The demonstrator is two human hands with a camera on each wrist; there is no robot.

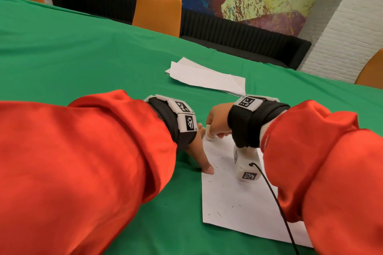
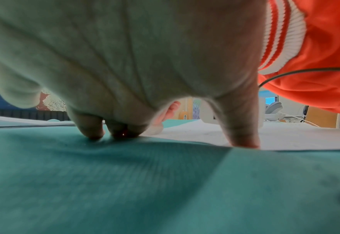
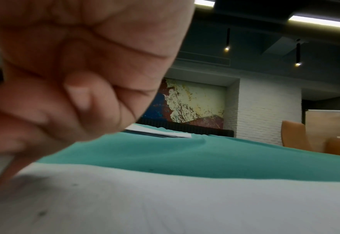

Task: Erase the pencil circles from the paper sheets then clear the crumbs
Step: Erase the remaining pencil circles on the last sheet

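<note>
The small white block eraser (image 1: 209,135) sits pinched in the curled right hand (image 1: 217,119) at the far corner of the white paper sheet (image 1: 238,198) (flecked with dark crumbs (image 1: 219,214)); the left hand (image 1: 200,154), fingers spread, presses its edge onto the green tablecloth (image 1: 83,58).

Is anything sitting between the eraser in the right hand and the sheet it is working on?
Nothing visible does. The right hand holds the eraser at the sheet's far left corner; the left hand presses the left edge beside it, not in the way.
</note>
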